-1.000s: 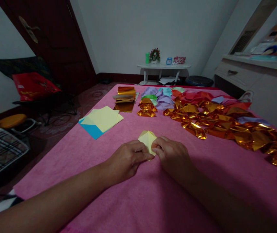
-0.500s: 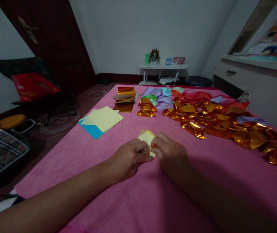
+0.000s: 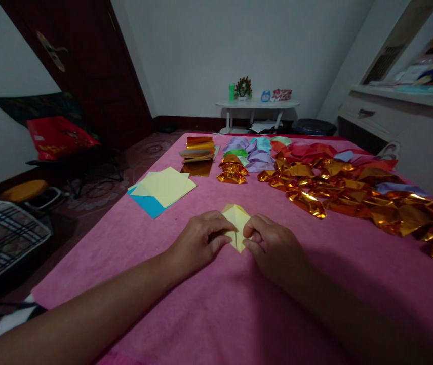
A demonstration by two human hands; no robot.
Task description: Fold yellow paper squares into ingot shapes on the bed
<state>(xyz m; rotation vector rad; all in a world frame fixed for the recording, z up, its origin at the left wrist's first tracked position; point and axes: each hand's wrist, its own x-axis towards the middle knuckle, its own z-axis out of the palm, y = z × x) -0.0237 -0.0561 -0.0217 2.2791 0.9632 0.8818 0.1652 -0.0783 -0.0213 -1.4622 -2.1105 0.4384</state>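
Note:
A partly folded sheet of pale yellow paper (image 3: 238,218) lies on the pink cloth between my hands, its lower end coming to a point. My left hand (image 3: 201,239) pinches its left edge between thumb and fingers. On the opposite edge, my right hand (image 3: 271,244) grips the paper with thumb and curled fingers. A crease runs down the middle of the sheet. Farther left rest flat yellow sheets (image 3: 165,186) with a blue sheet (image 3: 148,204) partly under them.
Gold foil folded pieces (image 3: 307,182) spread over the right side, with purple ones (image 3: 259,161) and red ones (image 3: 311,150) behind. A stack of gold foil sheets (image 3: 198,165) stands at the back left. The pink cloth (image 3: 186,314) covers the surface.
My fingers have moved apart from the middle of the yellow paper to its two sides, so more of its lower point shows. The whole view has shifted slightly.

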